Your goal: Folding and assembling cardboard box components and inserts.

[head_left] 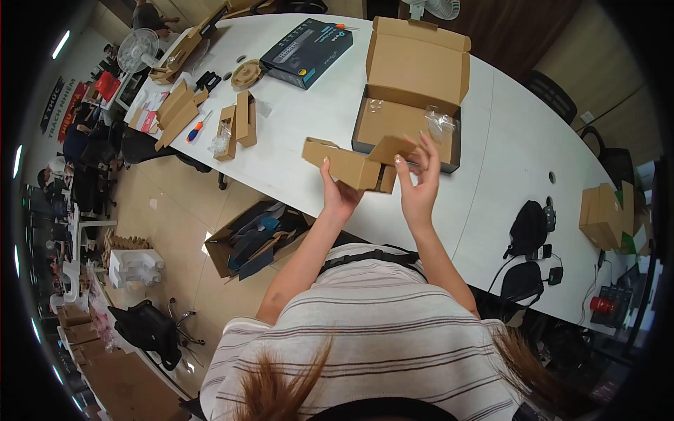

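My left hand [340,199] grips a folded brown cardboard insert [344,165] from below, its thumb up against the side. The insert is held over the table's near edge, with a flap standing up at its right end. My right hand [421,184] has its thumb and fingers around that flap; the fingertips behind it are partly hidden. Just beyond the hands lies an open cardboard box [417,56], its lid folded back. Inside the box are a clear plastic bag [441,123] and a smaller piece of clear plastic [375,106].
A dark printed product box [307,52] lies farther back on the white table [309,119]. To the left are small cardboard trays [246,119], a screwdriver [199,127] and a tape roll [247,74]. A carton of scraps [256,238] stands on the floor; black pouches [528,228] lie right.
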Tool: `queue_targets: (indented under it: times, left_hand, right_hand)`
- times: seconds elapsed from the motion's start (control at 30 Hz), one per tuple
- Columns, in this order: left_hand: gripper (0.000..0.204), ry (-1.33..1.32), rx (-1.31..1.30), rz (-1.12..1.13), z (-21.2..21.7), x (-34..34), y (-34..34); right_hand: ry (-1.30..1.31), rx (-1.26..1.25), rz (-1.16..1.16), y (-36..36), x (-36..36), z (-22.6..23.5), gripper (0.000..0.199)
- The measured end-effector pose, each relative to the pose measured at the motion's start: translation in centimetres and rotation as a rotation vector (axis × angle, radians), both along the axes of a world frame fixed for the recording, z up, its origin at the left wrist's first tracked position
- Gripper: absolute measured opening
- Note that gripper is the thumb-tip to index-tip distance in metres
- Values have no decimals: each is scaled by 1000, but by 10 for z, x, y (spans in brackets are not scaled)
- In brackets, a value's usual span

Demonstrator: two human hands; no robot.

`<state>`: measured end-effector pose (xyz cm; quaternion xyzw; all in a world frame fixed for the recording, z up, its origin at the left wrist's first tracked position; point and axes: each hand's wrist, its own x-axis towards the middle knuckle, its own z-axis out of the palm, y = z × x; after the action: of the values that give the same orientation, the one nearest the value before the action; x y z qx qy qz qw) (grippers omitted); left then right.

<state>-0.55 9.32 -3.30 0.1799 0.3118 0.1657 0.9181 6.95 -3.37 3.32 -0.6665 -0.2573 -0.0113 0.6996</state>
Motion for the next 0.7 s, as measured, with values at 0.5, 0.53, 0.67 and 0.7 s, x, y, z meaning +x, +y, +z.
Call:
queue_targets:
  times: [0.5,0.53,0.67,0.7]
  left_hand:
    - [75,-45,42,101,16,17,8]
    - [75,-45,42,103,17,16,8]
    - [66,-189,62,91,20,15,3]
    - [62,-194,32,89,21,16,2]
  right_hand:
    - [107,-19,90,-12,2,-14,38]
    - [249,142,176,-11,1,-11,37]
    - [511,193,268,-14,4,-8,35]
    - [612,228,244,-14,6,-11,35]
